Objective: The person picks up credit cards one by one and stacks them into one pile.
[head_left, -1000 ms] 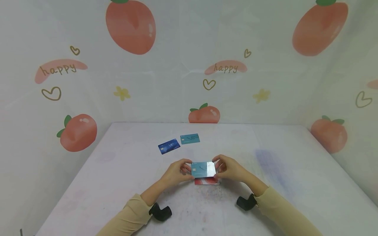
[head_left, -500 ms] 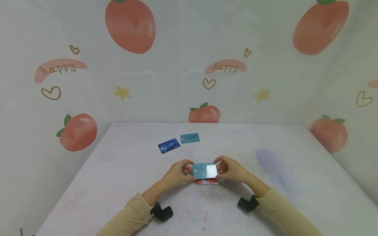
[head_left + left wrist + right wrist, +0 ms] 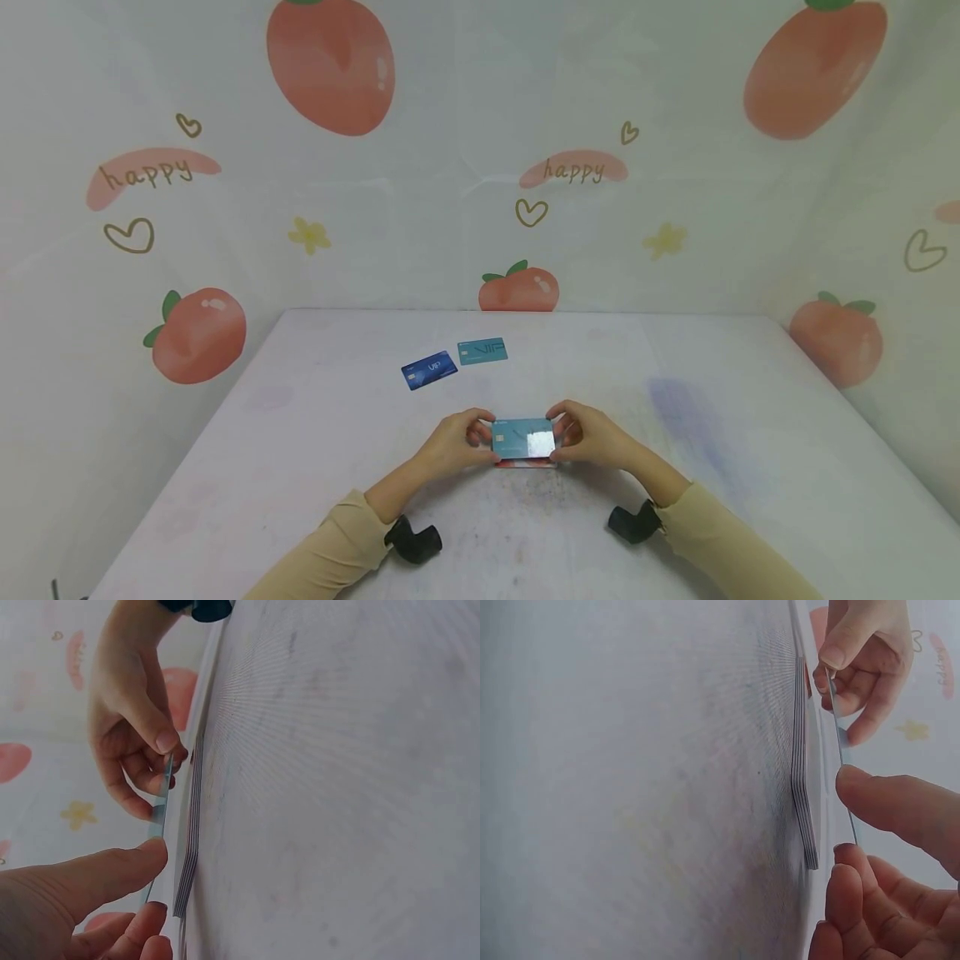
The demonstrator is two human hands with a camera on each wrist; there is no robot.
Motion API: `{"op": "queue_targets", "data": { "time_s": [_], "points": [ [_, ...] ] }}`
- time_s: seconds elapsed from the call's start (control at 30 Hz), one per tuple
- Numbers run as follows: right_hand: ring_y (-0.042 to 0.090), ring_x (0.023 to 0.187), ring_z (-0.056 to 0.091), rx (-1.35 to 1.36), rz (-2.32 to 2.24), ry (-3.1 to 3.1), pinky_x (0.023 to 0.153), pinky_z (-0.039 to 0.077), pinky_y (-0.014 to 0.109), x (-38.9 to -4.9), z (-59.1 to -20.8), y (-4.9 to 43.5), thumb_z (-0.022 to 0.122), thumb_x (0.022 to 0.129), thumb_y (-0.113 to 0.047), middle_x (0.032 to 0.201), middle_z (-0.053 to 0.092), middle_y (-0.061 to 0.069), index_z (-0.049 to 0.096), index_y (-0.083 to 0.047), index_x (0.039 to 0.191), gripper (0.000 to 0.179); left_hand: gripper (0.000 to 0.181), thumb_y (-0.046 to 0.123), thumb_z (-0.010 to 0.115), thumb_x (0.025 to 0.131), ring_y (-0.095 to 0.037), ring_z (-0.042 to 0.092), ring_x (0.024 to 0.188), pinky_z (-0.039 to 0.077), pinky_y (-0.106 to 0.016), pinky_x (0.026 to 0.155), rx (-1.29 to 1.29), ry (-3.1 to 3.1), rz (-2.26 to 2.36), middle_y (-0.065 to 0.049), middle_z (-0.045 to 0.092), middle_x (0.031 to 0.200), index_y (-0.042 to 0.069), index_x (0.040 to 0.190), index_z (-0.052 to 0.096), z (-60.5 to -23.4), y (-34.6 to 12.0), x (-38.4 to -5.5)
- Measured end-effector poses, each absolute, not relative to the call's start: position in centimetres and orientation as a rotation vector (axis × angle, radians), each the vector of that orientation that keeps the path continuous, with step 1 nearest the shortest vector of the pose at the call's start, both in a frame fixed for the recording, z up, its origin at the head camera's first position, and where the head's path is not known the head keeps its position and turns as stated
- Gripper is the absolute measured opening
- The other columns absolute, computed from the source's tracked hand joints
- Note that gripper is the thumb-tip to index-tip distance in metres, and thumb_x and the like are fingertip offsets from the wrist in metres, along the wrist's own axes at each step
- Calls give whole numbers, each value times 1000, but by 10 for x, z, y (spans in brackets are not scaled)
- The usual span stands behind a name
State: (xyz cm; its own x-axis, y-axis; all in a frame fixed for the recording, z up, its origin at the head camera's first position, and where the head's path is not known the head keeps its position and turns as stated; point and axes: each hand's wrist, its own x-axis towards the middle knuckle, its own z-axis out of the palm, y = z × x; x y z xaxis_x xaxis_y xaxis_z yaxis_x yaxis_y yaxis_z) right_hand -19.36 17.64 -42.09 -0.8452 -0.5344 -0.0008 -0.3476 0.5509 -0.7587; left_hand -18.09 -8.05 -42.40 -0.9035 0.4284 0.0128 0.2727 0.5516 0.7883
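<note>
A light-blue plastic card (image 3: 513,439) with a chip and a bright glare patch is held level by both hands. My left hand (image 3: 453,442) pinches its left end between thumb and fingers, and my right hand (image 3: 588,435) pinches the right end the same way. Under it lies a neat stack of cards (image 3: 802,765) on the table, a red and white one (image 3: 525,464) on top. Both wrist views show a narrow gap between the held card and the stack. From the head view the held card covers most of the stack.
Farther back on the white table (image 3: 300,467) lie a dark-blue VIP card (image 3: 429,370) and a teal VIP card (image 3: 482,351), side by side. A white curtain (image 3: 420,192) printed with fruit stands behind. Black wrist cameras (image 3: 412,540) sit at both cuffs.
Both hands have moved the light-blue card slightly right and toward the person, so it covers more of the red and white card. The two VIP cards have stayed put.
</note>
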Motion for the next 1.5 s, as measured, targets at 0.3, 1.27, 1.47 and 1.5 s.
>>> {"op": "queue_targets", "data": {
  "time_s": [0.3,1.27,1.47,1.5],
  "points": [
    [4,71,51,-755,-1168,2543,67,47,18,-193,-421,177,76,75,-13,87,61,7,51,2,113,48,49,13,76,74,-14,54,81,43,-20,69,603,2615,1244,-7,65,91,-1,117,57,-428,-80,-183],
    [2,72,50,-765,-1144,2491,67,47,19,-192,-424,179,76,75,-15,87,57,6,52,2,111,46,50,13,79,72,-14,50,82,43,-21,71,624,2618,1179,-6,62,92,-2,115,59,-423,-77,-179],
    [1,72,49,-775,-1143,2481,67,46,19,-191,-424,180,76,75,-14,86,57,6,52,3,111,46,50,14,78,72,-14,50,83,42,-21,71,613,2610,1165,-5,61,93,-2,115,59,-422,-77,-179],
    [1,72,49,-776,-1142,2479,67,46,19,-191,-423,180,76,75,-14,86,57,7,52,3,111,46,50,13,78,72,-14,49,83,42,-21,71,615,2609,1166,-6,61,93,-3,115,59,-422,-77,-179]
  ]
}}
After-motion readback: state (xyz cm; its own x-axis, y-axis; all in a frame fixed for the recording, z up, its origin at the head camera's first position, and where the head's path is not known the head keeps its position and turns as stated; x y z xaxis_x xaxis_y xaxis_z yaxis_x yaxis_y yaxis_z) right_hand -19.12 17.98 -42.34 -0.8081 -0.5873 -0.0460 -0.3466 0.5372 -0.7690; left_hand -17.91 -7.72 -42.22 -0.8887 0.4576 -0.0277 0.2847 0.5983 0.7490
